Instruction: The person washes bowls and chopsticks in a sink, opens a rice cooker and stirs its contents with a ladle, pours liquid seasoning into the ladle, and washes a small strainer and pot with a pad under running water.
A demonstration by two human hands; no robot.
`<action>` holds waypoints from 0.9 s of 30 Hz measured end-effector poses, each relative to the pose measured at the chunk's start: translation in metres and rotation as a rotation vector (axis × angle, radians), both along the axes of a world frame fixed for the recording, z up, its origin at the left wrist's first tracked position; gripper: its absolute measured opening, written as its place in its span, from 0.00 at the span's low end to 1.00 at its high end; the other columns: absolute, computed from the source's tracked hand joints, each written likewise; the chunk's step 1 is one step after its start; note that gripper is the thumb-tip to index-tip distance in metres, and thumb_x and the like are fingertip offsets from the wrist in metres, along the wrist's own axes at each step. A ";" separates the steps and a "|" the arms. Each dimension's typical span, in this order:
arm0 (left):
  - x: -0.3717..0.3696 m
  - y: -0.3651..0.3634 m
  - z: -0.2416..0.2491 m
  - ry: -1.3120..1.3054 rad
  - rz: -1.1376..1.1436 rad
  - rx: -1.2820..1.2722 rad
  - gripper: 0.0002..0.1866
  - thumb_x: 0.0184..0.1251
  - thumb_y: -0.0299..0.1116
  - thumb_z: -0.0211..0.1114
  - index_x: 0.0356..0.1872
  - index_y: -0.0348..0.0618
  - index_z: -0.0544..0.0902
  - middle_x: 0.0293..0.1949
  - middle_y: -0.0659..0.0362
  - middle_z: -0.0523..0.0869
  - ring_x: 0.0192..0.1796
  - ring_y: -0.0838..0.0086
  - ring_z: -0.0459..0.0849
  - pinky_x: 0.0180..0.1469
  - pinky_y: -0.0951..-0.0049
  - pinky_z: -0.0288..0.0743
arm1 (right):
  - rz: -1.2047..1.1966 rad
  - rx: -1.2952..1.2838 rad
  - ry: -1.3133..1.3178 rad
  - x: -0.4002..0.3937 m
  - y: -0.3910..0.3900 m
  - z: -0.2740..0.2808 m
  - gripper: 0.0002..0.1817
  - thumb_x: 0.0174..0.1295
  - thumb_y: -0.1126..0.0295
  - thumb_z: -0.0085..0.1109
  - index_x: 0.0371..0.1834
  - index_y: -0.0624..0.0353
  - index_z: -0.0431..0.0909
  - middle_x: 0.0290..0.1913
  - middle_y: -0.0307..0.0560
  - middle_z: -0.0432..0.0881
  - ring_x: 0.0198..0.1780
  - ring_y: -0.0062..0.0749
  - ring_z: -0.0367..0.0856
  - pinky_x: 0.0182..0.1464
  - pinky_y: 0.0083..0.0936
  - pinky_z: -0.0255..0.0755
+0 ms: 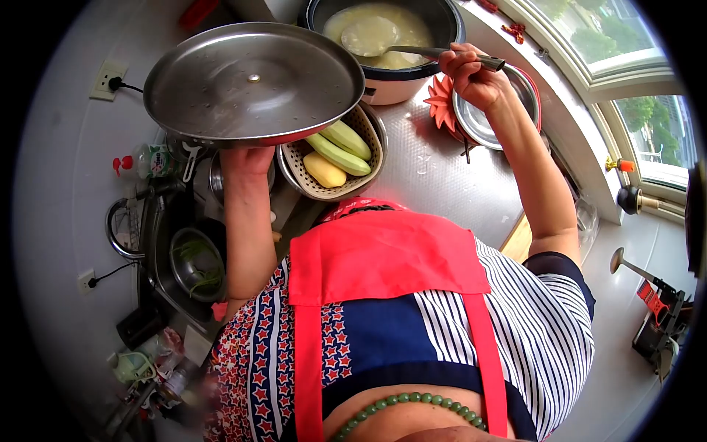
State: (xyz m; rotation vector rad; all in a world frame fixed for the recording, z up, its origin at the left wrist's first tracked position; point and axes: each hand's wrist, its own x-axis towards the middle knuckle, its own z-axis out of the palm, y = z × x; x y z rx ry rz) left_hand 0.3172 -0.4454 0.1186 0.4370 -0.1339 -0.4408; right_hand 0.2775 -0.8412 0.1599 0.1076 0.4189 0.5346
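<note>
My left hand [247, 160] holds a large round steel lid [258, 103] from below, its inner side facing up and wet with drops. The lid hides most of my left fingers. My right hand [475, 76] is closed around the handle of a ladle [420, 51]. The ladle's bowl sits in pale, cloudy liquid [346, 26], perhaps porridge, inside a rice cooker [401, 90]. Below the lid's right edge, a beige perforated basket [298, 163] holds peeled pale-green and yellow vegetables, which look like gourds, and rests in a metal basin [324, 194].
A metal bowl [471, 118] with a red rim stands beside a red leaf-shaped mat [440, 103], near the windowsill. On the left are a sink faucet [114, 228], a bowl with greens [197, 261] and a bottle [152, 160]. The steel counter [442, 184] looks wet.
</note>
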 end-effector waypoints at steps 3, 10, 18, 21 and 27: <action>-0.005 -0.002 0.009 0.045 -0.007 -0.045 0.18 0.67 0.39 0.51 0.53 0.39 0.71 0.52 0.52 0.75 0.54 0.62 0.73 0.59 0.59 0.67 | -0.004 0.043 -0.005 -0.005 -0.005 0.000 0.10 0.64 0.73 0.44 0.31 0.71 0.62 0.22 0.42 0.69 0.18 0.20 0.72 0.18 0.12 0.72; -0.004 -0.001 0.004 -0.015 0.062 0.072 0.18 0.67 0.39 0.52 0.51 0.38 0.72 0.51 0.52 0.76 0.53 0.63 0.74 0.58 0.60 0.68 | 0.007 -0.172 -0.041 -0.001 -0.004 0.011 0.12 0.64 0.71 0.46 0.30 0.71 0.62 0.23 0.44 0.70 0.17 0.18 0.72 0.14 0.10 0.70; 0.001 -0.002 0.003 0.031 -0.056 -0.112 0.19 0.66 0.40 0.52 0.51 0.37 0.73 0.53 0.51 0.75 0.56 0.61 0.72 0.62 0.58 0.63 | 0.254 -1.555 -0.510 0.024 0.020 0.026 0.13 0.58 0.69 0.54 0.44 0.63 0.73 0.25 0.46 0.77 0.20 0.17 0.75 0.15 0.11 0.65; 0.003 -0.004 0.004 0.027 -0.120 -0.161 0.20 0.66 0.42 0.52 0.52 0.37 0.73 0.55 0.51 0.75 0.58 0.60 0.71 0.64 0.56 0.60 | 0.364 -2.268 -0.925 0.048 0.016 0.021 0.25 0.49 0.71 0.56 0.54 0.62 0.73 0.30 0.50 0.81 0.28 0.33 0.81 0.34 0.27 0.74; 0.006 -0.001 -0.002 0.068 -0.142 -0.199 0.21 0.66 0.43 0.52 0.52 0.37 0.73 0.55 0.51 0.74 0.59 0.60 0.71 0.64 0.57 0.59 | 0.610 -2.801 -1.184 0.075 -0.020 0.013 0.27 0.43 0.70 0.55 0.53 0.54 0.75 0.27 0.56 0.81 0.29 0.42 0.81 0.38 0.32 0.75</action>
